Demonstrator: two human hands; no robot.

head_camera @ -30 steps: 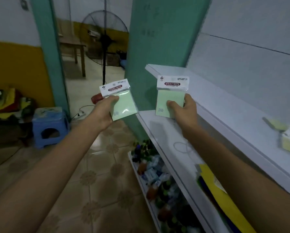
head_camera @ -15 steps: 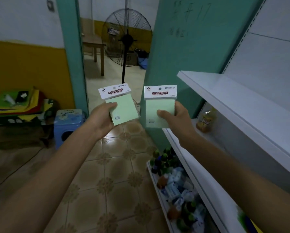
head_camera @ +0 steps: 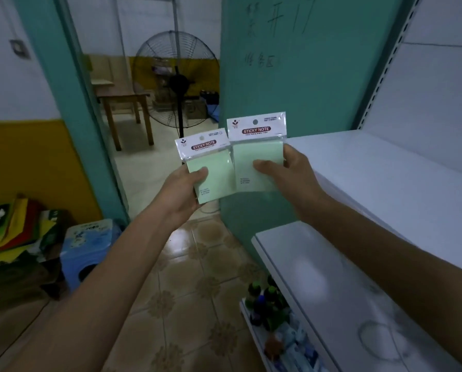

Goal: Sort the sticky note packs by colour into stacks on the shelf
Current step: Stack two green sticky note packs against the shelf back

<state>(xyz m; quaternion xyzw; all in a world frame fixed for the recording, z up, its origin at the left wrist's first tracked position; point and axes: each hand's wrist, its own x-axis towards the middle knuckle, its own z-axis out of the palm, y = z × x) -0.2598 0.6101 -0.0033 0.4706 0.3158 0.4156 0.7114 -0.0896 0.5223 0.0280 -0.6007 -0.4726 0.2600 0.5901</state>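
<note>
I hold two pale green sticky note packs up side by side in front of me, their edges touching or overlapping. My left hand [head_camera: 183, 190] grips the left green pack [head_camera: 213, 170] by its lower left corner. The right green pack [head_camera: 254, 157], slightly higher, is pinched by my right hand [head_camera: 286, 170], thumb on its front. Both have white header cards reading STICKY NOTE. The white shelf [head_camera: 385, 167] lies just right of the packs, its top board bare near my hand.
A lower white shelf board [head_camera: 318, 285] runs under my right forearm; small bottles and packets [head_camera: 272, 318] fill the bottom tier. A teal pillar [head_camera: 291, 63] stands behind the packs. A standing fan [head_camera: 175, 81], a wooden table, a blue stool [head_camera: 87, 245] and coloured paper are at left.
The two packs have come together and now meet edge to edge. My view has swung further left and up, so the shelf's contents at right have left the frame.
</note>
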